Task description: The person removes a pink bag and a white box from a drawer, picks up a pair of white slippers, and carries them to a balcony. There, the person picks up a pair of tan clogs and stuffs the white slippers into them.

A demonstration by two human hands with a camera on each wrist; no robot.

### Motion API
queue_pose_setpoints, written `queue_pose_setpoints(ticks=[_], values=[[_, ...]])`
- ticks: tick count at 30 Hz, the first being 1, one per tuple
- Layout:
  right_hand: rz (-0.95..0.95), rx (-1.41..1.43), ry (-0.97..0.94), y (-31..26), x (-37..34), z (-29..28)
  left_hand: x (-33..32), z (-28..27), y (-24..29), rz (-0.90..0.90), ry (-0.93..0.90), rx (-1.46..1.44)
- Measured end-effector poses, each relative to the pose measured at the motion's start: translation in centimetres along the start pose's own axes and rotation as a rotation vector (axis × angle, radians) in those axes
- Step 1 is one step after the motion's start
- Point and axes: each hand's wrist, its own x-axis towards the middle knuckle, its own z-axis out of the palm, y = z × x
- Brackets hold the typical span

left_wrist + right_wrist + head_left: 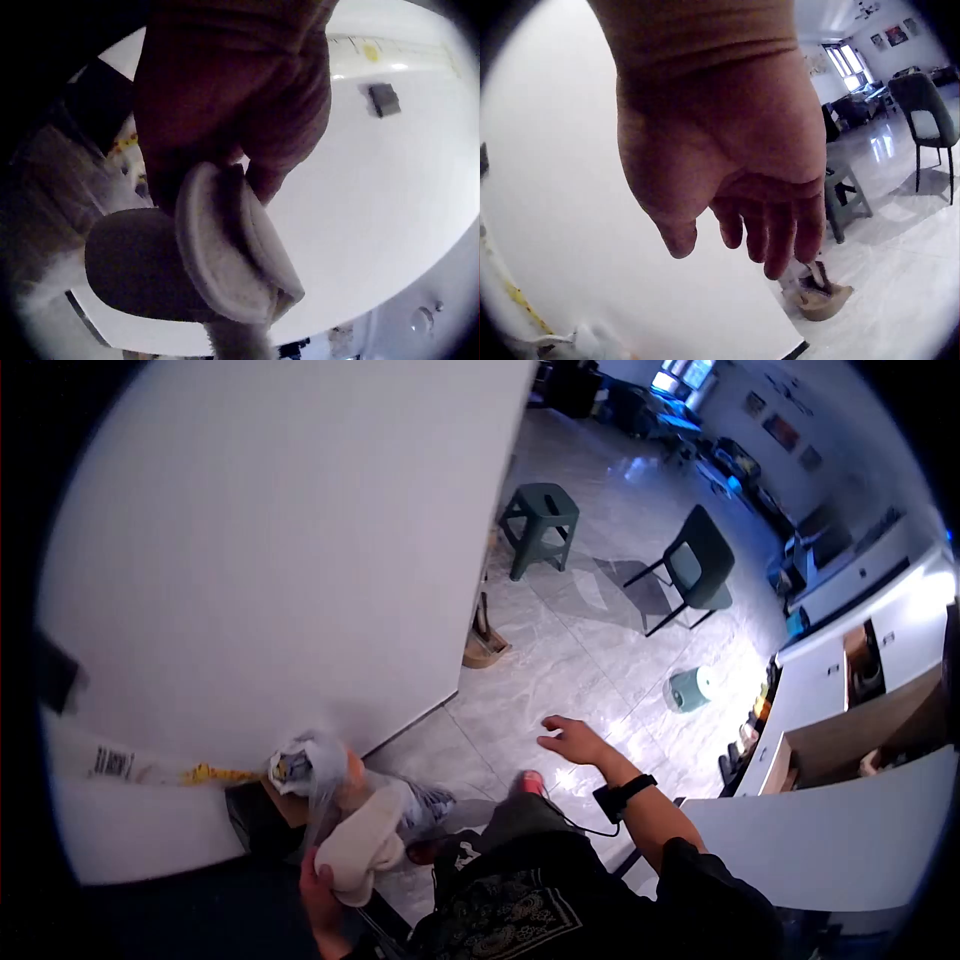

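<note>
A pair of off-white slippers [362, 844] is gripped in the left hand [322, 895] at the lower left of the head view. In the left wrist view the left hand [232, 97] pinches the slippers [217, 244] at one end, fingers partly hidden behind them. The right hand [573, 741] is held out over the floor, holding nothing; in the right wrist view the right hand [724, 150] has its fingers loosely bent and apart. Beside the slippers in the head view stands a clear plastic bag [325, 760] with things in it.
A white wall [270, 540] fills the left. Beyond its edge are a green stool [545, 510], a chair [705, 565], a green and white cylinder [690, 689] and a wooden object [486, 648]. On the right, a white cabinet [800, 690] has an open compartment; shoes [735, 760] lie beside it.
</note>
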Motion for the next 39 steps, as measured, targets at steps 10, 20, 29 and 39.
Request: queue_pose_setpoints(ticks=[10,20,29,39], values=[[-0.243,0.846,-0.522,7.7,-0.4,-6.0,3.9,34.5,0.6,-0.026,-0.463,0.142],[-0.101,1.710,0.086,23.9,-7.5,-22.7,5.8,67.1,-1.2,-0.170,-1.354,0.546],[0.091,1.424,0.706,36.3,-9.7,-32.3,8.2,89.7,-8.6,-0.647,-1.615,0.311],[0.307,0.912,1.080,46.3,-7.1,-49.0,9.4,119.2,-10.9,-0.689,-1.983,0.494]])
